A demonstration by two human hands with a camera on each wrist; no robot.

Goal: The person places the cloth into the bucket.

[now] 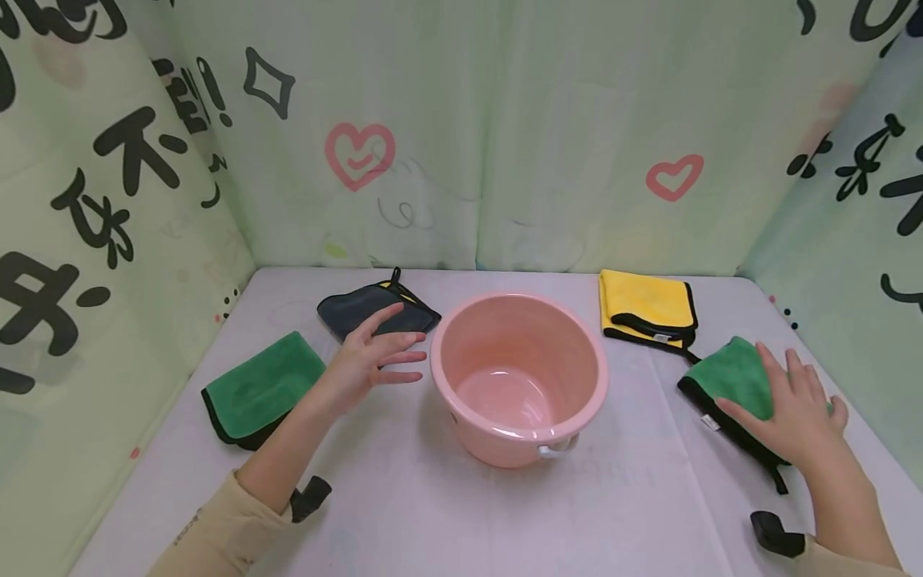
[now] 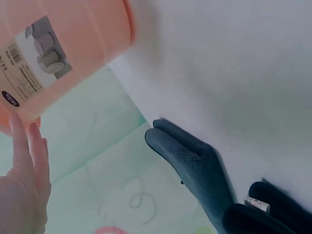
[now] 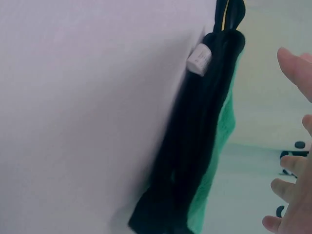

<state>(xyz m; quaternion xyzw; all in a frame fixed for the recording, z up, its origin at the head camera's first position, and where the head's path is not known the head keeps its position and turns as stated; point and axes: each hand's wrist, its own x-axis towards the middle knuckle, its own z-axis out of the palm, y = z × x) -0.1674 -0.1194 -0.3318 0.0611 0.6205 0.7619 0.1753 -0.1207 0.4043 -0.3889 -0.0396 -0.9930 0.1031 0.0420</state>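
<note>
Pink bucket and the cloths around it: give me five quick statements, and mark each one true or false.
1. Nothing lies inside the pink bucket. True.
2. Both hands are gripping the bucket. False: the left hand is beside it, holding nothing, and the right hand is at the right-hand green cloth.
3. The dark cloth lies on the bucket's left side in the head view. True.
4. There is just one green cloth. False: there are two; the left-hand green cloth is the other.
5. The yellow cloth is folded. True.
</note>
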